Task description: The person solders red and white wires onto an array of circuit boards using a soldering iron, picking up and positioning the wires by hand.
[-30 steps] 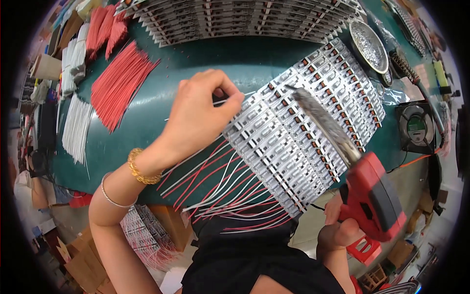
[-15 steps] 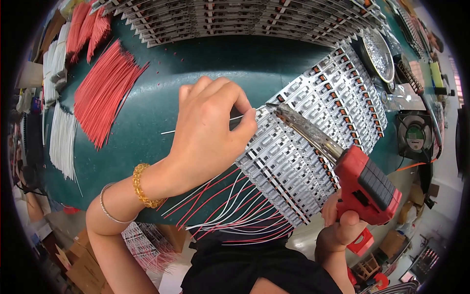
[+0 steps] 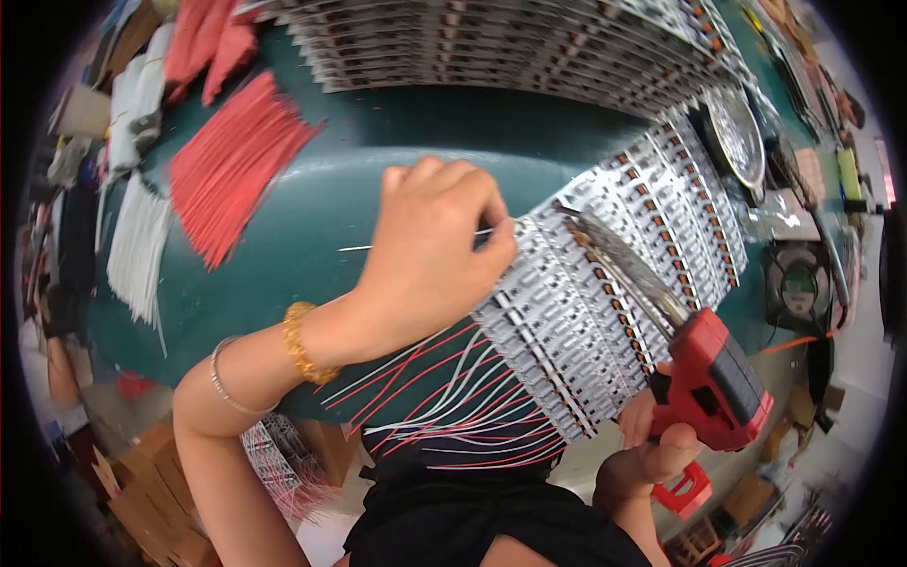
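Observation:
My left hand (image 3: pixel 430 241) pinches a thin white wire (image 3: pixel 355 249) between thumb and forefinger, at the left corner of a panel of small circuit boards (image 3: pixel 557 312). One end of the wire sticks out left of the hand; the other is hidden by my fingers. In my right hand (image 3: pixel 652 444) is a red soldering gun (image 3: pixel 713 383), its long metal tip slanting up and left over the panel, close to my left fingertips. Whether the tip touches the panel I cannot tell. Several red and white wires (image 3: pixel 453 402) hang from the panel's near-left edge toward my lap.
Bundles of red wires (image 3: pixel 236 165) and white wires (image 3: pixel 139 246) lie on the left of the green table (image 3: pixel 302 227). Stacked board panels (image 3: pixel 491 47) stand at the back. A round metal dish (image 3: pixel 737 142) and a small fan (image 3: pixel 799 283) are at the right.
The whole view has shifted a little. The soldering gun's tip has drawn slightly right, away from my left fingertips. My left hand still pinches the white wire at the panel's corner.

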`<state>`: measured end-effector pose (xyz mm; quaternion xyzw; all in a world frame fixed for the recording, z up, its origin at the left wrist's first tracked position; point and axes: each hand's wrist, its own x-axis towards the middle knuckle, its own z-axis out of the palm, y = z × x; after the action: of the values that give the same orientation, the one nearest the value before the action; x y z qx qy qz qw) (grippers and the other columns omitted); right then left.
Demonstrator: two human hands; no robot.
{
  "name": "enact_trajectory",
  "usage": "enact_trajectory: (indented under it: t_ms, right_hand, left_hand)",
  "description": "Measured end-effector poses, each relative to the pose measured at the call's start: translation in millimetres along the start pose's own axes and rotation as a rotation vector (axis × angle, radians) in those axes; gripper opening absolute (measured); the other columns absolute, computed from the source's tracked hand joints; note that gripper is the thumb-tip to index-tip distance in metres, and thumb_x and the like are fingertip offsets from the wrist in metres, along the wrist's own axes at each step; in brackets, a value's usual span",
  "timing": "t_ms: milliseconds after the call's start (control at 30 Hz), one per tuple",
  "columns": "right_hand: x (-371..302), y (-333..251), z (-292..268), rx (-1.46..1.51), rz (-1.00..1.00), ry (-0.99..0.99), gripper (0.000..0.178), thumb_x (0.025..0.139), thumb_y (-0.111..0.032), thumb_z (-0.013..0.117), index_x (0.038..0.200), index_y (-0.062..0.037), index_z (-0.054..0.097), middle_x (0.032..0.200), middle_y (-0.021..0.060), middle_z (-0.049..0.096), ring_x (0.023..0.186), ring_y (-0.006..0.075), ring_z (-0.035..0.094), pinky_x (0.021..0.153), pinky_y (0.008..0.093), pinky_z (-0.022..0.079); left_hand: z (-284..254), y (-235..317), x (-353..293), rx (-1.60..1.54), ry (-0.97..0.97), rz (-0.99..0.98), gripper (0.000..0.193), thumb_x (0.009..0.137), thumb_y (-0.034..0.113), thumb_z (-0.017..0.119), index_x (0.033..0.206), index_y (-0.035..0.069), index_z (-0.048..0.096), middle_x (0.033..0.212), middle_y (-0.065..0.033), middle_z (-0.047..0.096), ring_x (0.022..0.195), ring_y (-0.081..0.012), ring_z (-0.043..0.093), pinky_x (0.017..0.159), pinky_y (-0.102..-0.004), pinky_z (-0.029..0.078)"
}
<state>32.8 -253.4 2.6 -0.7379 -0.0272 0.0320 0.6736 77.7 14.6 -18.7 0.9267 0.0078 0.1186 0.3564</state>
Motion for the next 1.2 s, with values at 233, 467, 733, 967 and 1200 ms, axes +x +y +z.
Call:
enact_trajectory:
  t_ms: [233, 467, 733, 967, 1200]
  right_hand:
    - [-8.1, 12.2, -42.4, 0.166, -0.122, -0.024, 0.089, 0.087, -0.063, 0.05, 0.13, 0.0133, 0.03, 0.045, 0.0003, 0.038, 0.035, 0.0112, 0.038, 0.037, 0.0244, 0.037]
    - [3.6, 10.1, -38.3, 0.205, -0.183, -0.068, 0.078, 0.092, -0.055, 0.049, 0.128, 0.0115, 0.031, 0.045, 0.0004, 0.037, 0.033, 0.0101, 0.034, 0.034, 0.0232, 0.034]
    - [-0.1, 14.5, -31.0, 0.251, -0.178, -0.156, 0.072, 0.094, -0.05, 0.049, 0.127, 0.011, 0.032, 0.046, -0.0001, 0.037, 0.033, 0.0092, 0.035, 0.034, 0.0226, 0.033]
    - [-2.6, 12.1, -39.2, 0.239, -0.159, -0.096, 0.07, 0.094, -0.049, 0.049, 0.126, 0.0117, 0.034, 0.046, 0.0, 0.037, 0.033, 0.0093, 0.035, 0.033, 0.0231, 0.033]
    - [-4.3, 13.2, -36.1, 0.249, -0.151, -0.153, 0.075, 0.092, -0.055, 0.05, 0.125, 0.0106, 0.036, 0.045, -0.0004, 0.036, 0.032, 0.01, 0.035, 0.034, 0.0249, 0.035]
  left_hand:
    - [-79.8, -15.0, -19.5, 0.224, 0.115, 0.068, 0.015, 0.078, 0.005, 0.062, 0.092, 0.004, 0.058, 0.091, -0.0126, 0.059, 0.09, -0.0313, 0.055, 0.082, -0.0417, 0.042]
    - [-192.3, -124.3, -114.7, 0.981, 0.153, -0.354, 0.019, 0.076, 0.007, 0.061, 0.094, 0.001, 0.057, 0.092, -0.016, 0.058, 0.092, -0.032, 0.055, 0.079, -0.0425, 0.043]
    - [-193.2, -145.8, -109.0, 0.791, 0.258, -0.348, 0.008, 0.084, 0.007, 0.058, 0.086, -0.001, 0.059, 0.08, -0.0159, 0.061, 0.078, -0.0333, 0.059, 0.074, -0.0411, 0.046]
    - [-194.9, -125.7, -93.3, 0.595, 0.482, -0.267, 0.01, 0.091, 0.006, 0.054, 0.091, -0.003, 0.059, 0.074, -0.0132, 0.059, 0.063, -0.0242, 0.057, 0.061, -0.0337, 0.044]
    - [-196.5, -26.1, -41.3, 0.803, -0.125, -0.052, 0.01, 0.084, 0.007, 0.056, 0.086, -0.002, 0.06, 0.069, -0.0154, 0.058, 0.066, -0.0307, 0.059, 0.062, -0.0397, 0.045]
